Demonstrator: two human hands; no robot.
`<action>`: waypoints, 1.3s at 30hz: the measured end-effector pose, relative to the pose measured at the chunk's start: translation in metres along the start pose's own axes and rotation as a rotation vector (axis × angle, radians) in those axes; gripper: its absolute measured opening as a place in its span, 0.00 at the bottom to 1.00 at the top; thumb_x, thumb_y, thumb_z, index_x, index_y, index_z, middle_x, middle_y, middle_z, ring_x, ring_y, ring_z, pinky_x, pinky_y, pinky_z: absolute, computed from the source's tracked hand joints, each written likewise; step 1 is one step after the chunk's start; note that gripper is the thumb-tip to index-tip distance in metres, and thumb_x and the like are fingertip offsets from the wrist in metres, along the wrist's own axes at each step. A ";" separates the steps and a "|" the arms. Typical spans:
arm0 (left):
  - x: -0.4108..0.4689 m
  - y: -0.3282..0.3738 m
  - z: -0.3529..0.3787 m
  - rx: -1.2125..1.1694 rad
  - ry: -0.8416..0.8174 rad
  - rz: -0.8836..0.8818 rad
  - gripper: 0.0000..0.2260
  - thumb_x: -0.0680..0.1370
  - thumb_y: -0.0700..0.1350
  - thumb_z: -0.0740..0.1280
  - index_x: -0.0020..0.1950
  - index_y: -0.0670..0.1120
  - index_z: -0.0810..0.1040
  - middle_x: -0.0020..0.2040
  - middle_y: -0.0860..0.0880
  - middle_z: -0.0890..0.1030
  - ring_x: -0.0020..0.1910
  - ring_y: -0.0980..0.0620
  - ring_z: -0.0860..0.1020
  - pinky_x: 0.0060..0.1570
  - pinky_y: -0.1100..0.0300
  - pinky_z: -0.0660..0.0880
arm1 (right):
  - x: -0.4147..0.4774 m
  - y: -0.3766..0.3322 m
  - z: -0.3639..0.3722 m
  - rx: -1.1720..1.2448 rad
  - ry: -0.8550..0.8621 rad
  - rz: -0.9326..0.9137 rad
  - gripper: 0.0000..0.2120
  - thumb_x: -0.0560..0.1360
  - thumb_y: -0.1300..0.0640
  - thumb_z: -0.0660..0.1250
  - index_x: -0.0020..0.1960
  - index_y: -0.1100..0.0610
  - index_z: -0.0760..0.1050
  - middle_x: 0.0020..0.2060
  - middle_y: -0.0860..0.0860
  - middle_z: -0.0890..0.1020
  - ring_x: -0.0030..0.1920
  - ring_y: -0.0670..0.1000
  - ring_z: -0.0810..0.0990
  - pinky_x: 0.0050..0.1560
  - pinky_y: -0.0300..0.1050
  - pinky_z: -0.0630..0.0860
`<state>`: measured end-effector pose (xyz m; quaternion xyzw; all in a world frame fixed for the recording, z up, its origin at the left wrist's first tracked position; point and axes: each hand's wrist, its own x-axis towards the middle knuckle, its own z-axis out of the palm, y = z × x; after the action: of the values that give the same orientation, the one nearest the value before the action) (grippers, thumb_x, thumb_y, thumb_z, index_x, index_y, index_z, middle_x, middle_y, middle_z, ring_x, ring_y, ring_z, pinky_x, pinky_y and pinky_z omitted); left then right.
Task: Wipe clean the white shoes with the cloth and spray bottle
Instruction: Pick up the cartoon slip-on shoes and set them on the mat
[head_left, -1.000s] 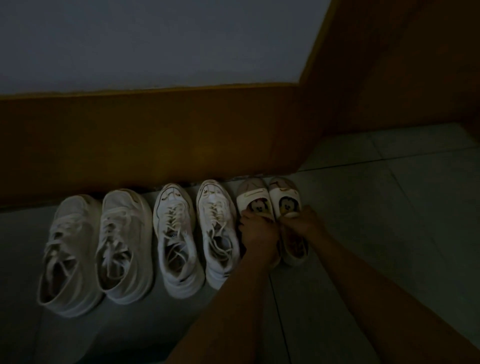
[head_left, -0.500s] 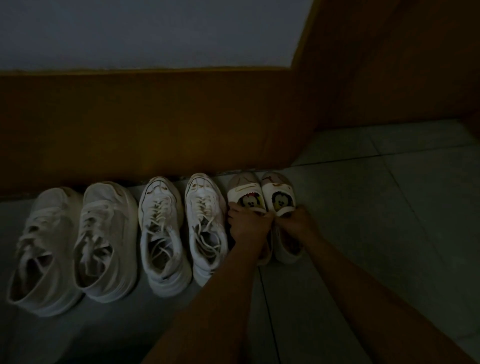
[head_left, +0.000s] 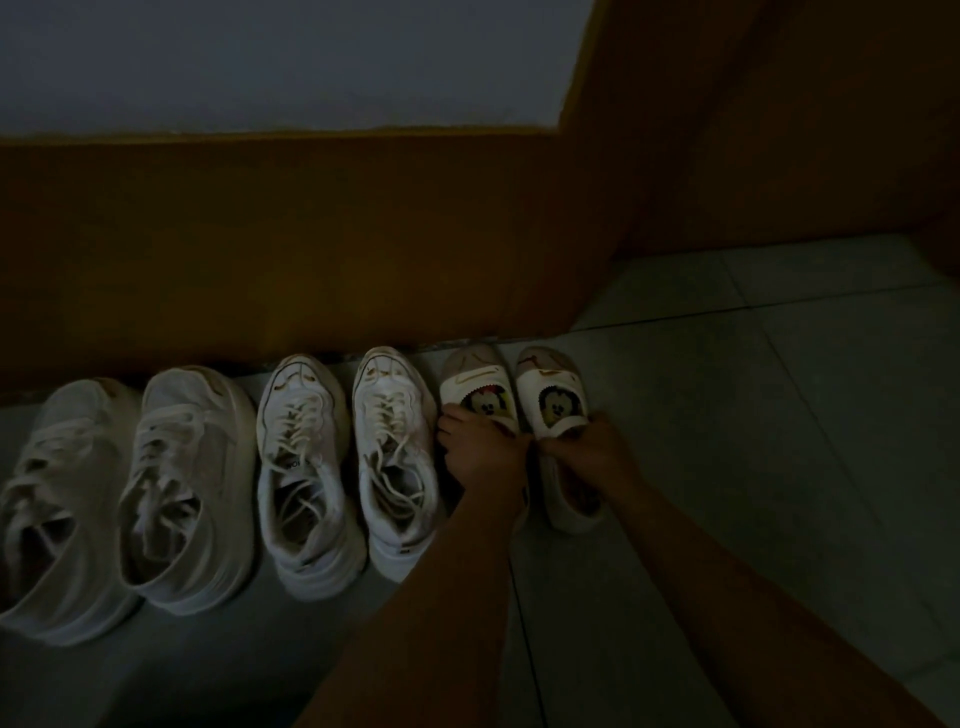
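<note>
Dim room: a brown wall (head_left: 311, 234), pale above, meets a tiled floor (head_left: 753, 415) at a corner. 6 white shoes (head_left: 306, 467) line the floor's wall edge, the leftmost cut off by the frame. At the row's right end, the left hand (head_left: 483, 452) grips the left slip-on (head_left: 478, 384) and the right hand (head_left: 582, 447) grips the right slip-on (head_left: 553, 384). Their fingertips are lost in shadow.

white sneakers (head_left: 306, 467), cartoon-print slip-ons (head_left: 480, 397), brown wall (head_left: 311, 234)
</note>
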<state>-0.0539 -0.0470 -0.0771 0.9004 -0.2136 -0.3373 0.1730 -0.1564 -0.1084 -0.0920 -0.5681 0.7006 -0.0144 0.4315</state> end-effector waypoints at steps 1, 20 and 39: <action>0.001 -0.001 0.001 -0.003 0.009 0.000 0.50 0.65 0.58 0.74 0.73 0.37 0.49 0.70 0.38 0.61 0.68 0.41 0.64 0.61 0.50 0.70 | -0.001 0.000 0.001 -0.002 0.004 -0.003 0.39 0.65 0.50 0.76 0.69 0.57 0.62 0.66 0.59 0.72 0.63 0.61 0.73 0.62 0.56 0.73; -0.086 -0.021 -0.067 -0.110 0.084 0.214 0.45 0.68 0.56 0.72 0.73 0.38 0.52 0.68 0.38 0.67 0.63 0.39 0.72 0.58 0.48 0.73 | -0.111 -0.015 -0.041 0.084 0.023 -0.073 0.36 0.62 0.49 0.76 0.66 0.57 0.67 0.59 0.54 0.77 0.57 0.57 0.77 0.57 0.53 0.76; -0.252 -0.259 -0.183 -0.142 0.090 -0.051 0.35 0.68 0.55 0.73 0.68 0.42 0.62 0.63 0.42 0.72 0.59 0.44 0.74 0.55 0.50 0.75 | -0.356 0.016 0.050 0.043 -0.254 -0.036 0.39 0.65 0.55 0.76 0.70 0.55 0.60 0.63 0.56 0.73 0.62 0.57 0.74 0.59 0.52 0.73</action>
<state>-0.0316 0.3297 0.0694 0.9053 -0.1582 -0.3152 0.2369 -0.1448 0.2086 0.0781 -0.5685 0.6295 0.0351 0.5285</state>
